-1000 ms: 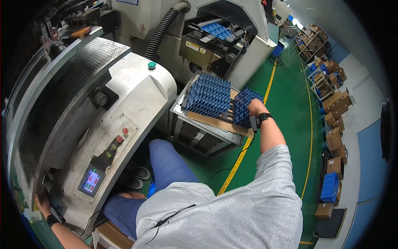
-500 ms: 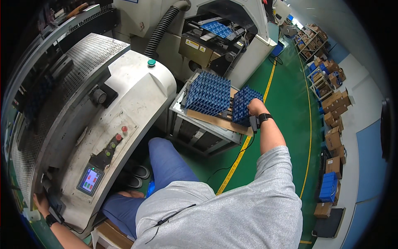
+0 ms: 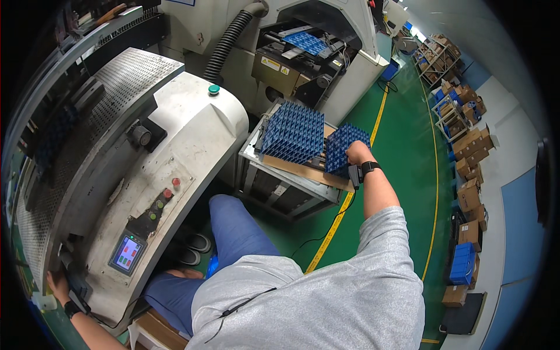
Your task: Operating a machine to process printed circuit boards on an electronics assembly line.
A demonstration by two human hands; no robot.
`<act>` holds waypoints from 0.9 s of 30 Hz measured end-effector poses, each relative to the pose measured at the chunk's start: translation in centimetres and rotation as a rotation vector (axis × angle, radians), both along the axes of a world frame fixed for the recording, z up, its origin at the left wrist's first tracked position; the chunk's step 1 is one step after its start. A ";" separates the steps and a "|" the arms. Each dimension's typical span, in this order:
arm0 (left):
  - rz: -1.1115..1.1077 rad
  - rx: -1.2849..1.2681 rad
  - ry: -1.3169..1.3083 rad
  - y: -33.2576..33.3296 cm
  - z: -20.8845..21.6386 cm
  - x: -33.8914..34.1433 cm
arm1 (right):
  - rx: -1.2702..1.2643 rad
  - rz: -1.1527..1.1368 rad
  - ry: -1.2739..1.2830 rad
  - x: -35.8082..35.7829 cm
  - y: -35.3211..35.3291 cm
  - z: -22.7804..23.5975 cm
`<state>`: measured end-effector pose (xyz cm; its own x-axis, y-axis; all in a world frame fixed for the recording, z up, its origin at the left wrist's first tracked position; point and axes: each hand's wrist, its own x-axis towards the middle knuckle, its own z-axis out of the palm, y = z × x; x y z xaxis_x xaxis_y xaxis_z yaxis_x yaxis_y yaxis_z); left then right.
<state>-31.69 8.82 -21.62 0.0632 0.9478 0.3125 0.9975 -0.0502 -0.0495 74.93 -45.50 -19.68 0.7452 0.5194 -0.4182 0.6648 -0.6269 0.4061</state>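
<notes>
The right hand is now resting lower on the smaller stack of blue ribbed trays, having slid down since a second ago, so the grasp looks settled. Its fingers are curling around that stack's near edge, just beside the larger tray stack on the metal cart. The right arm is stretching forward. The left hand is staying at the grey machine's lower edge; I cannot tell its finger state.

The single head view looks steeply down from above the person's shoulders, facing forward over a grey machine and a trolley. It sits close to the torso; fisheye bending curves the green floor toward the rim.
</notes>
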 end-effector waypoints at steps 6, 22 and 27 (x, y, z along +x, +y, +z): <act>0.037 -0.004 0.010 -1.0 0.7 1.3 | 0.429 -0.325 -0.187 -1.2 0.9 -0.7; 0.094 -0.100 0.119 -1.2 1.7 2.9 | 0.865 -0.344 -0.250 -9.8 0.4 3.4; -0.027 -0.011 0.124 0.7 -0.2 0.8 | 0.968 -0.059 -0.043 -17.9 0.5 0.9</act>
